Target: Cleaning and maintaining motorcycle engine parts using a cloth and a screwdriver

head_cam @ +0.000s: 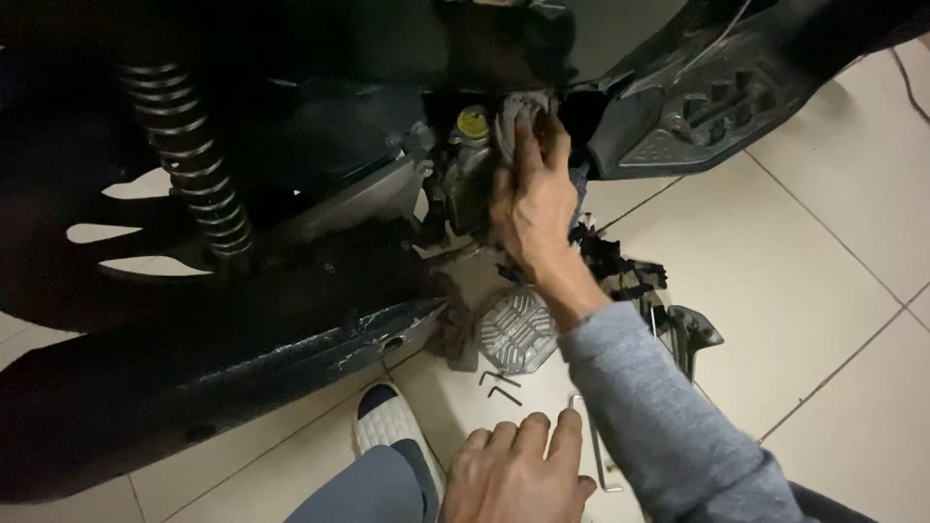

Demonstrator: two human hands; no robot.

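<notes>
A person's right hand (531, 199), reaching from a grey knitted sleeve (659, 407), presses a crumpled grey rag (518, 108) against the engine block of a dark scooter (242, 291) lying over a floor of pale square tiles (823, 271). The fingers are curled over the rag, holding it to the metal just beside a small yellow round cap (473, 123) on the engine. The left hand (513, 475) rests low in the view with its fingers loosely spread and holding nothing, its fingertips near a thin bent metal rod (596, 446) on the floor. To the left of the engine, a chrome coil-spring shock absorber (189, 160) slants down along the scooter's black bodywork. On the tiles below the right wrist lies a ribbed silver metal cover (516, 329), with a few small dark hex keys (500, 384) close beside it. A white-and-blue slip-on shoe (387, 426) shows at the bottom of the view, next to the scooter's scuffed black lower panel (320, 363). At upper right, a black patterned footboard (717, 111) juts out above the tiles.
</notes>
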